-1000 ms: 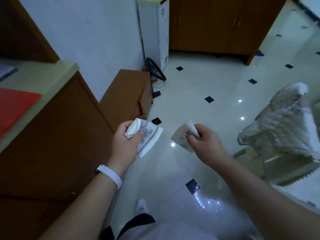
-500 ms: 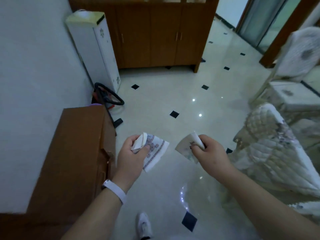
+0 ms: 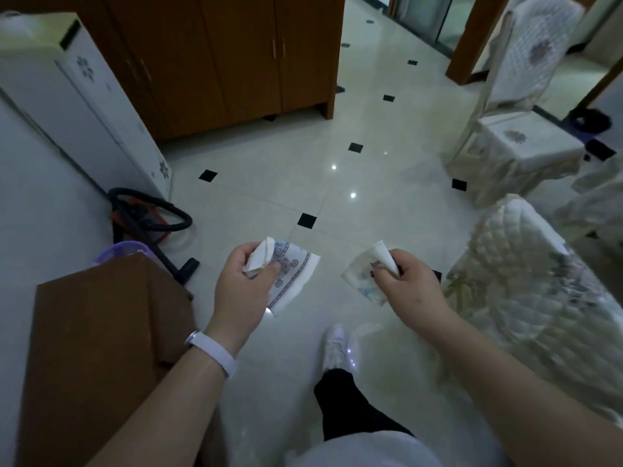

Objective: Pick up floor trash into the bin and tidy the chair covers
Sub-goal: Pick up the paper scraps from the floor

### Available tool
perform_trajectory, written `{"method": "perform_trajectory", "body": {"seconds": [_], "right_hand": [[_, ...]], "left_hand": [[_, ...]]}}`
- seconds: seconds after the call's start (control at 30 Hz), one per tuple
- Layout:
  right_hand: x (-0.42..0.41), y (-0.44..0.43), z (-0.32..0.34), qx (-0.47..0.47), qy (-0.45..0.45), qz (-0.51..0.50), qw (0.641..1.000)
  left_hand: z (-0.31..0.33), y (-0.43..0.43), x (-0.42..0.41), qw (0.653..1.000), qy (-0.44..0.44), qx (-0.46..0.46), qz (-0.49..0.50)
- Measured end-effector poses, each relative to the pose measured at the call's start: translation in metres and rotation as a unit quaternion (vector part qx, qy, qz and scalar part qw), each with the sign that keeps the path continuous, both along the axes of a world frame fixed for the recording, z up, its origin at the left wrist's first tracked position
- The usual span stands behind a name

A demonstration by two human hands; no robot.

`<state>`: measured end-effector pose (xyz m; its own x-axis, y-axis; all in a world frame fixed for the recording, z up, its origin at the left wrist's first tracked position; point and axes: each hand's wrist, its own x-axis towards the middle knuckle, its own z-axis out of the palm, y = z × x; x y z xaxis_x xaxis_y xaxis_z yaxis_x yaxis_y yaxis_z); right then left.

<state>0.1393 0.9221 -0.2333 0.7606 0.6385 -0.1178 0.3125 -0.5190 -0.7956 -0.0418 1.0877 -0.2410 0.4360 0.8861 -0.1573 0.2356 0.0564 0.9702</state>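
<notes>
1. Left hand (image 3: 239, 291) grips a patterned paper (image 3: 295, 281), fingers curled round its folded end, above the tiled floor (image 3: 269, 183).
2. Right hand (image 3: 409, 286) pinches a smaller scrap (image 3: 362, 279) between thumb and fingertips, level with the first.
3. A quilted chair cover (image 3: 526, 284) drapes just right of that arm.

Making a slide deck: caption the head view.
Left hand and right hand each grip a patterned paper scrap beside a quilted chair cover.

Cabinet (image 3: 101, 348) left, covered chairs (image 3: 526, 298) right, wardrobe (image 3: 229, 55) ahead; floor (image 3: 337, 183) between.
</notes>
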Motion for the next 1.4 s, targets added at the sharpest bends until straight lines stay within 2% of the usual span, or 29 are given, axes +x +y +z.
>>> {"method": "perform_trajectory", "body": {"seconds": [0.13,0.3,0.47,0.83,1.07,1.2,1.4], "right_hand": [[0.050,0.073,-0.015,0.022,0.041,0.001,0.999],[0.128,0.159,-0.003,0.046,0.069,0.024,0.996],[0.217,0.213,0.016,0.060,0.069,0.021,0.996],[0.331,0.301,-0.001,0.039,0.082,-0.047,0.995],[0.412,0.397,-0.006,0.004,0.062,-0.103,0.993],[0.455,0.459,0.005,-0.020,0.035,-0.125,0.991],[0.520,0.512,0.025,-0.013,0.006,-0.190,0.982]], "left_hand": [[-0.007,0.058,0.038,0.999,0.037,0.008,0.010],[0.012,0.137,0.112,0.998,0.051,0.017,0.026],[0.034,0.194,0.200,0.998,0.036,0.055,0.022],[0.013,0.302,0.322,0.999,0.036,0.018,-0.024],[-0.013,0.418,0.424,0.997,0.019,-0.013,-0.079],[-0.012,0.488,0.484,0.992,0.000,-0.042,-0.118],[0.004,0.561,0.589,0.981,0.002,-0.033,-0.192]]}}
